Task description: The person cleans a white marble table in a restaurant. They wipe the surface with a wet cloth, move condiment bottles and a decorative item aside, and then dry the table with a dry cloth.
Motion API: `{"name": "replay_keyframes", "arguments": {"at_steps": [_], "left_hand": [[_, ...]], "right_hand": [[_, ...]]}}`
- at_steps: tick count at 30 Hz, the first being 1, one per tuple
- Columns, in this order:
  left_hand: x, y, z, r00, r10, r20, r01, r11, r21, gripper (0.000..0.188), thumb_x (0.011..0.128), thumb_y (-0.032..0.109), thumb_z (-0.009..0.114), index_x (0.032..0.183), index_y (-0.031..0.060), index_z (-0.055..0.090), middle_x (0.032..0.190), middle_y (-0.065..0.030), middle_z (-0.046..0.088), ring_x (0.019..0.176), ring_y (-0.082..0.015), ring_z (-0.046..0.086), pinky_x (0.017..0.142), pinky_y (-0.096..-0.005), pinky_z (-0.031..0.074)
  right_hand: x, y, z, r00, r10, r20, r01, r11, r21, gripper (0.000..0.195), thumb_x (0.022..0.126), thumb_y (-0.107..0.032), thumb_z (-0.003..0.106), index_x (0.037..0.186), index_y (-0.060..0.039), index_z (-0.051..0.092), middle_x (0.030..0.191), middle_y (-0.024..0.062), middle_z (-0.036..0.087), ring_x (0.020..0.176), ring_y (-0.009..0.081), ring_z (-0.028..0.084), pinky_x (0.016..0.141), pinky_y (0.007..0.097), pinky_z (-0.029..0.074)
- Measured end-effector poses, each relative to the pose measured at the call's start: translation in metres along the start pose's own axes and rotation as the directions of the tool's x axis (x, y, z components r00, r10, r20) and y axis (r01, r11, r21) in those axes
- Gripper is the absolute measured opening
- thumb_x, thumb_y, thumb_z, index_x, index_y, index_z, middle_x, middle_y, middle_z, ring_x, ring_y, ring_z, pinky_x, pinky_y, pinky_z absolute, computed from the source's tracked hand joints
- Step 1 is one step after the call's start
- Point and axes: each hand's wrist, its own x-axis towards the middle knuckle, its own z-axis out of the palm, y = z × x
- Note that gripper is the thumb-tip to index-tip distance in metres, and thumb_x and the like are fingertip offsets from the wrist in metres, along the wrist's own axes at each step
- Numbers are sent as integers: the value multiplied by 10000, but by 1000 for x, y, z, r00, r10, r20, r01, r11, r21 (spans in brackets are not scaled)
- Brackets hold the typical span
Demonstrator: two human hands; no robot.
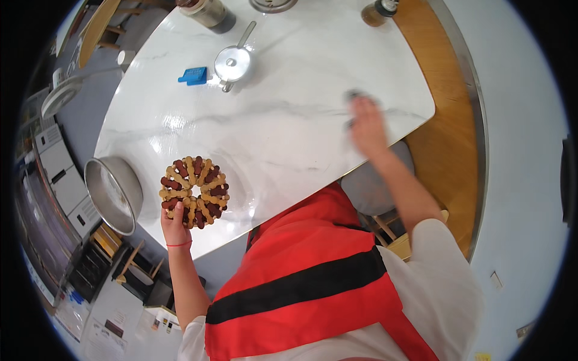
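My left hand [175,225] grips the lower left edge of a round wooden-bead trivet [216,185] with light and dark brown pieces and a hole in its middle. The trivet is over the near left part of the white marbled table [280,135]. Towards the table's right side, my right hand [368,122] is blurred, with something dark at its fingertips; whether it holds that thing, I cannot tell. Farther back stand a lidded metal pot [232,63] with a long handle and, to its left, a blue plastic piece [194,76].
A deep metal bowl [113,194] is at the table's left edge. Along the far side are a jar with dark contents [214,16], a round metal item [273,3] and a small glass shaker [377,13]. A grey stool [379,185] stands by the near right edge.
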Motion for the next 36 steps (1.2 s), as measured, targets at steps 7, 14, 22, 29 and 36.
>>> {"name": "replay_keyframes", "arguments": {"at_steps": [7,14,22,29,36], "left_hand": [[5,-46,-34,980,-157,-123,137,977,-161,325,928,113,580,1227,32,483,1146,-79,590,1018,-199,593,871,-347,506],[-8,-78,-78,993,-107,-50,91,961,-261,346,939,171,564,1255,69,467,1174,-62,572,1040,-196,580,873,-351,499],[-2,-125,-137,999,-47,6,44,893,-448,424,925,183,596,1296,70,423,1252,-69,530,1158,-204,521,972,-372,453],[8,-161,-154,994,-107,-22,75,816,-573,446,922,208,605,1296,62,411,1239,-75,523,1140,-202,525,971,-374,451],[15,-201,-150,997,-74,-30,36,748,-662,428,900,209,634,1252,64,439,1238,-73,525,1144,-208,521,969,-384,442]], "right_hand": [[-48,38,51,946,312,-88,-316,947,-46,649,866,-180,496,1426,42,257,1474,267,246,1364,429,228,1135,497,185],[-7,-205,64,961,-276,0,262,914,310,575,774,-148,570,1295,62,448,1340,217,455,1288,344,384,1113,470,260],[108,-105,90,916,331,-225,-358,929,-92,599,854,-185,524,1362,87,363,1400,257,392,1296,412,350,1098,464,263],[134,-293,142,745,-647,-163,663,694,279,447,787,-81,563,1230,-22,545,1253,164,544,1163,316,496,995,424,404],[210,-348,74,804,-546,-235,571,601,559,407,801,13,601,1195,-87,577,1176,104,580,1053,308,538,894,385,459]]}}
